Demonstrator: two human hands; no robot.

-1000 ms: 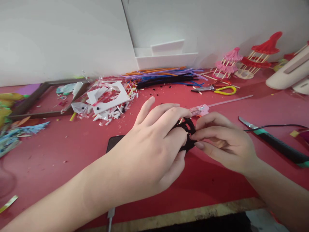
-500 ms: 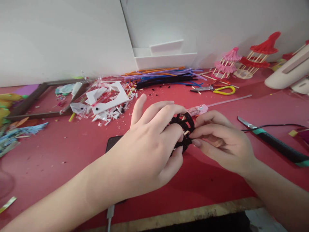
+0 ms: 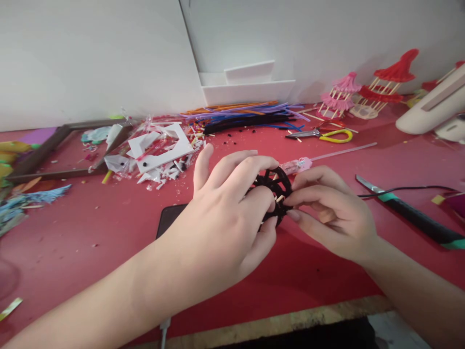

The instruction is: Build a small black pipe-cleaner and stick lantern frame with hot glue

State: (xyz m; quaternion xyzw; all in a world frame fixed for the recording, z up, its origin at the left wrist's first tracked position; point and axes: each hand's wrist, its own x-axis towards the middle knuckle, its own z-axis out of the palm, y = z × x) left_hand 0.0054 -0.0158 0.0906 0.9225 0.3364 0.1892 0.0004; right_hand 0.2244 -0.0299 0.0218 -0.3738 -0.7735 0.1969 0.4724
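Between both hands is a small round openwork frame (image 3: 281,180), black and fuzzy like pipe cleaner, with pale stick ends showing in it. My left hand (image 3: 225,213) wraps over it from the left, fingers curled around its side and hiding much of it. From the right, the thumb and fingertips of my right hand (image 3: 332,213) pinch its edge. Whatever small piece lies between those right fingertips cannot be made out apart from the frame. Beneath my left wrist a dark phone (image 3: 167,220) is partly covered.
Pipe cleaners (image 3: 247,116) lie along the back, beside white foam scraps (image 3: 163,148). Yellow-handled scissors (image 3: 336,135) and black-green pliers (image 3: 414,215) are on the right. Pink (image 3: 339,94) and red carousel-like models (image 3: 387,87) stand behind. A brown frame (image 3: 39,150) rests at left.
Both hands keep their grip on the black frame, with hardly any finger movement. The whole view has shifted slightly.
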